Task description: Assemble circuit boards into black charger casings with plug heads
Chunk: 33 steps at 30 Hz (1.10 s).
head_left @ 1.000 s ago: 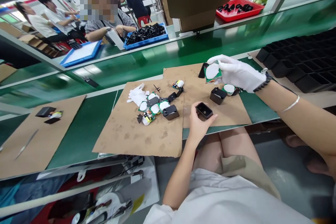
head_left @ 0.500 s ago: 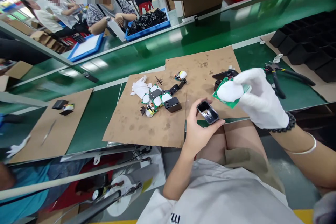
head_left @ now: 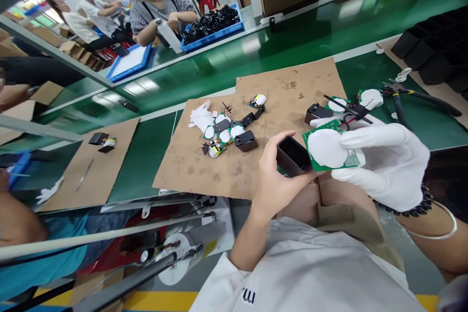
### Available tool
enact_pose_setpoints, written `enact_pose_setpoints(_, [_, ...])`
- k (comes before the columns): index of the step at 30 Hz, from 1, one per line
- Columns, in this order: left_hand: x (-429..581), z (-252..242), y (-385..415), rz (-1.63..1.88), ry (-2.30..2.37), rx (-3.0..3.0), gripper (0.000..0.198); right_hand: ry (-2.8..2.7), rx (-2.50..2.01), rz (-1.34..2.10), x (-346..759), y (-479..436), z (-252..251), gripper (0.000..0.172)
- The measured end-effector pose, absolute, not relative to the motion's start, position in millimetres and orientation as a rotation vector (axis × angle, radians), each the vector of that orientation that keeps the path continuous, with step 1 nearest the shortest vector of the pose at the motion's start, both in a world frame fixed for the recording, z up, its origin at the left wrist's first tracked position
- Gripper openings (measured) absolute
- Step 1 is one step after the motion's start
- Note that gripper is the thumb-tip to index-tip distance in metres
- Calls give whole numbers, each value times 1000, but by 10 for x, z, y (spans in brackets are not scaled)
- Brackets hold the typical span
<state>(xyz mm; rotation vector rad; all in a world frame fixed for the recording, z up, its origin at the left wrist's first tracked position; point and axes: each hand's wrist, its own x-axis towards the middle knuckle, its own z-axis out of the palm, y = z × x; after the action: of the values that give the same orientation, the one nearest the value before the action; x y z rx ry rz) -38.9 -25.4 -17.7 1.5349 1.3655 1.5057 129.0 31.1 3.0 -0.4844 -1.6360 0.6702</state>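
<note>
My bare left hand (head_left: 275, 180) is wrapped round a black plastic housing (head_left: 293, 157), whose open end faces up toward me. In a white glove, my right hand (head_left: 387, 161) pinches a green circuit board (head_left: 323, 145) with a big round white pad on its face. The board's left edge is right beside the housing; whether they touch I cannot tell. Dark wires and a black flat part (head_left: 353, 108) show behind the gloved fingers. Past them lie another black housing (head_left: 316, 113) and more boards with white pads (head_left: 371, 97).
On the cardboard sheet (head_left: 204, 175) lie several boards, black housings and a white glove (head_left: 202, 116). Cutting pliers (head_left: 398, 90) and black bins (head_left: 435, 53) are at the right. Across the green bench, a person sits by a blue tray (head_left: 215, 31) of black parts.
My right hand has brought the board lower and closer to the housing. The left hand has tipped the housing so its hollow end shows. The view has shifted slightly.
</note>
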Motion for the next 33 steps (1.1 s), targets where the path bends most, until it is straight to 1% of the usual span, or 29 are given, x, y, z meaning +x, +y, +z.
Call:
enact_pose_setpoints(3, [-418,-189,-252,1457,1241,1552,67,-1664,-441,730,1299,295,44,51])
enact_pose_setpoints(6, [-446,-197,-258,1487,1113,1612,68,-1724,-406,791,1316,266,99,49])
enact_pose_setpoints(12, [-469,-205,-261,1493,1045,1726,72,-1984,-328,679,1397,246,215,52])
enact_pose_setpoints(14, [-468,-208,-261,1498,1034,1727,71,-2060,-308,703,1431,254,201,47])
enact_pose_setpoints(17, [-492,-203,-258,1505,1042,1741,70,-2089,-329,708,1442,261,164,34])
enact_pose_setpoints(20, [-572,-184,-262,1453,1071,1803,74,-2030,-290,654,1374,248,153,27])
enact_pose_setpoints(26, [-780,-149,-359,1425,1153,1842,76,-1848,-311,824,1129,149,83,39])
enact_pose_setpoints(33, [-871,-71,-472,1366,1223,1854,77,-1817,-268,891,1005,149,-62,44])
